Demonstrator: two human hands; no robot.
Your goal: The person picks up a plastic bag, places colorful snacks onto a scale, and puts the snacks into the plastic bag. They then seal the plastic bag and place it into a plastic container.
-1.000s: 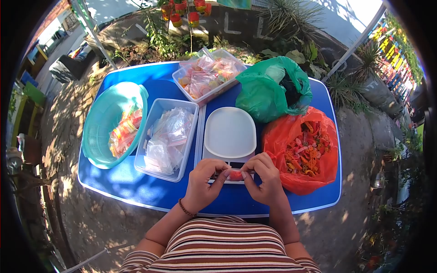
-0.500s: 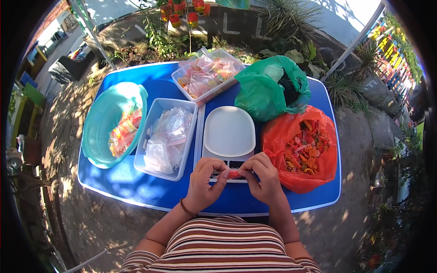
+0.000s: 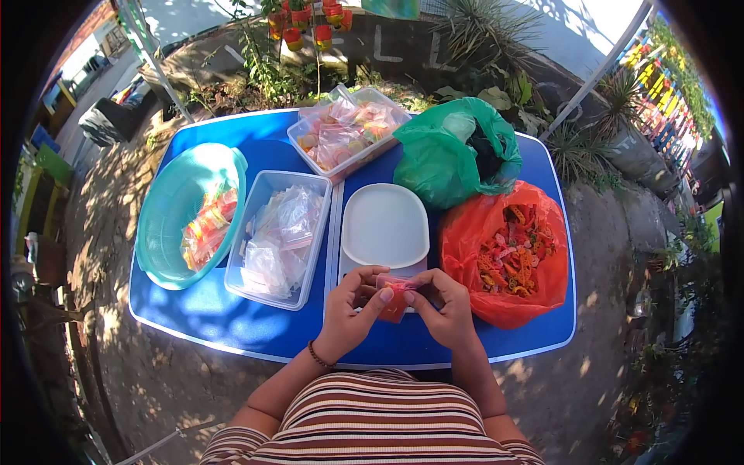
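Between my two hands is a small clear plastic bag [image 3: 394, 308] with red and orange pieces in it, hanging over the front of the kitchen scale. My left hand [image 3: 358, 304] pinches its upper left edge between thumb and fingers. At the upper right edge, my right hand [image 3: 442, 308] closes on it the same way. Just beyond my hands is the white scale platform [image 3: 385, 225] with nothing on it; my hands and the bag cover most of the scale's front panel. To the right, a red plastic bag [image 3: 457, 263] gapes around loose red and orange pieces [image 3: 515, 263].
A teal basket [image 3: 167, 201] with filled packets is at the left. Beside it, a clear tub [image 3: 325, 232] holds empty-looking plastic bags. Another tub [image 3: 306, 159] of packets and a green plastic bag [image 3: 434, 163] stand at the back of the blue table [image 3: 194, 322].
The small bag has turned from nearly edge-on to hanging upright, so its red contents now show below my fingers. My hands keep their pinch. The whole view has shifted slightly.
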